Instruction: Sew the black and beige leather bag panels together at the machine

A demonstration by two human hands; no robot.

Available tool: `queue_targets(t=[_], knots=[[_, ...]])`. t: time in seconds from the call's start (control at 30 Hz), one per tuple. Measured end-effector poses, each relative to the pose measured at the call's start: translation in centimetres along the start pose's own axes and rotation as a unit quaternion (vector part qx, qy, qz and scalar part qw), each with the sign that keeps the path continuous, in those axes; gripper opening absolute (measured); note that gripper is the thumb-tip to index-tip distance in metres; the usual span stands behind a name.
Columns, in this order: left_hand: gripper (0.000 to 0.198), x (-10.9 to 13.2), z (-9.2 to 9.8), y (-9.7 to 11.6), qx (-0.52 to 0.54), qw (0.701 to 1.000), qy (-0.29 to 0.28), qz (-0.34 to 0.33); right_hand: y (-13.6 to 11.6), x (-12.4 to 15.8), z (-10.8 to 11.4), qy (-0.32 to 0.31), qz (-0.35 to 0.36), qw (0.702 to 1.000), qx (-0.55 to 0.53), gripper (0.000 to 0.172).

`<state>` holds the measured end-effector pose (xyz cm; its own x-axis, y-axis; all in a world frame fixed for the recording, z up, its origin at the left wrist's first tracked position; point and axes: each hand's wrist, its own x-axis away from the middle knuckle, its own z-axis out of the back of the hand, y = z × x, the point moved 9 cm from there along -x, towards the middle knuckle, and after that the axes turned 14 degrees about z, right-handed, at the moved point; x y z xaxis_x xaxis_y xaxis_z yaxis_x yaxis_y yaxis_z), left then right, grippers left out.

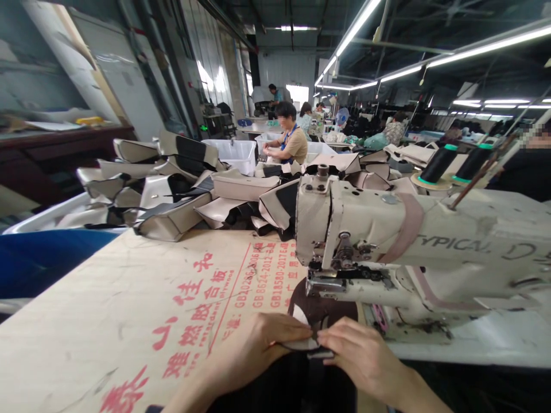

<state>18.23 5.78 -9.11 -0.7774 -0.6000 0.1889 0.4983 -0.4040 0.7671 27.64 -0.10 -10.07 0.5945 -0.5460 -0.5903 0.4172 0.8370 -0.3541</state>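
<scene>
At the front edge of the plywood table (172, 298), my left hand (275, 335) pinches a small pale and dark sewn piece (303, 344) from the left. My right hand (361, 347) grips the same piece from the right, its fingertips close to the left ones. Part of the piece is hidden by my fingers, so its exact kind is unclear. Just beyond the hands lies dark brown material (340, 308), below the arm of a cream sewing machine (370, 229).
A heap of beige and black sewn covers (172, 218) lies along the table's far side. Two black thread cones (437, 166) stand behind the machine. A blue sheet (55, 258) hangs at left. Behind the heap, a person (295, 140) sits near white bins (235, 155).
</scene>
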Motion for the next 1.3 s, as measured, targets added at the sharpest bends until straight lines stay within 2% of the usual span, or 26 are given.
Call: queue_targets(t=[0.1, 0.2, 0.33, 0.43, 0.57, 0.63, 0.77, 0.83, 0.9, 1.0, 1.1, 1.2, 1.3], knots=[[0.027, -0.4, -0.1, 0.0, -0.005, 1.0, -0.026, -0.002, 0.1, 0.5, -0.4, -0.009, 0.014, 1.0, 0.001, 0.022], [0.04, -0.2, -0.1, 0.5, -0.024, 1.0, -0.014, 0.012, -0.1, 0.8, -0.3, -0.009, 0.017, 1.0, 0.024, 0.023], [0.025, -0.4, -0.5, 1.9, -0.091, 0.994, 0.055, 0.027, -0.6, 0.8, 0.1, 0.011, 0.025, 0.998, 0.051, 0.016], [0.031, -0.7, -0.8, 2.3, -0.111, 0.987, 0.11, 0.05, -0.3, 0.7, 0.3, 0.028, 0.006, 0.998, 0.058, 0.017], [0.033, -1.3, -0.8, 1.1, -0.092, 0.978, 0.147, 0.115, 0.3, 0.6, 0.3, 0.043, -0.022, 0.998, 0.043, 0.023], [0.033, -1.7, -1.0, 0.3, -0.083, 0.977, 0.144, 0.137, 0.7, 0.8, 0.4, 0.054, -0.037, 0.998, 0.023, 0.022], [0.032, -2.2, -1.2, -1.1, -0.055, 0.976, 0.127, 0.17, 1.9, 1.7, 0.3, 0.099, -0.106, 0.989, -0.016, 0.009], [0.032, -2.5, -1.4, -2.0, -0.039, 0.975, 0.122, 0.181, 2.3, 2.2, 0.3, 0.111, -0.13, 0.985, -0.002, 0.011], [0.034, -2.9, -1.6, -2.9, -0.029, 0.974, 0.12, 0.188, 2.1, 2.0, -0.1, 0.089, -0.119, 0.988, 0.039, 0.014], [0.036, -3.5, -1.9, -3.8, -0.022, 0.975, 0.118, 0.184, 1.8, 1.3, -0.6, 0.044, -0.084, 0.991, 0.094, 0.018], [0.033, -3.1, -1.5, -3.6, -0.023, 0.975, 0.133, 0.176, 2.1, 0.9, -0.7, 0.036, -0.078, 0.991, 0.105, 0.017], [0.023, -1.5, -0.6, -2.0, -0.036, 0.976, 0.165, 0.134, 2.6, 0.9, -0.5, 0.061, -0.095, 0.99, 0.086, 0.015], [0.029, -0.1, -0.8, -0.3, -0.099, 0.979, 0.175, 0.046, 2.8, 1.2, -0.3, 0.089, -0.108, 0.988, 0.066, 0.014]])
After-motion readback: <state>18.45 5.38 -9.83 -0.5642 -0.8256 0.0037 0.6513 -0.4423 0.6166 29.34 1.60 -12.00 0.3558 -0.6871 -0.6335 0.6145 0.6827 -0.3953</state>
